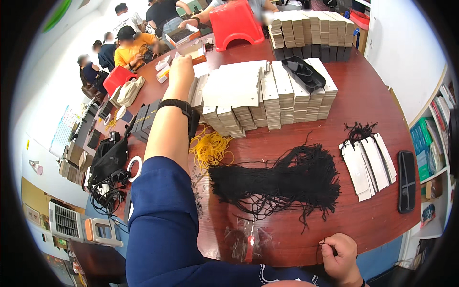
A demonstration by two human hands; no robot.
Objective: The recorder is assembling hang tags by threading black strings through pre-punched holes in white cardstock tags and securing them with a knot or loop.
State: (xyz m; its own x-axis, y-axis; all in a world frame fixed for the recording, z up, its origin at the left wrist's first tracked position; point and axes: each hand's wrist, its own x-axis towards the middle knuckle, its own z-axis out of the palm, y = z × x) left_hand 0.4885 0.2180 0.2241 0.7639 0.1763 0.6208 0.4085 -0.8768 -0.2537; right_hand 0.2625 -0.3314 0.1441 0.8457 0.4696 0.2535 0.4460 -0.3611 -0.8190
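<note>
The left hand (182,71) is stretched far across the desk (373,115), just beside the near corner of an open orange-and-white box (196,51) and the left end of the stacked white cards (234,86); its fingers point away, and whether they grasp anything cannot be told. The right hand (340,254) is at the near edge, fingers curled in, thumb and forefinger pinching a thin black cord (321,242). The bundle of black cords (275,179) lies between the two, forward and to the left of the right hand and well apart from it, its strands spread over the wood. Farther forward and to the right of that hand are a few white tags (367,165) with black cords gathered at their top ends. Yellow rubber bands (210,147) form a loose heap touching the left end of the bundle. Clear plastic bags (251,239) lie crumpled to the left of the right hand; their contents are too unclear to name. At the far side, a shallow open box (182,35) holds a mass of dark pieces. A black pouch (304,74) rests on top of the card stacks, and a long black case (406,182) lies at the right edge, its inside hidden.
</note>
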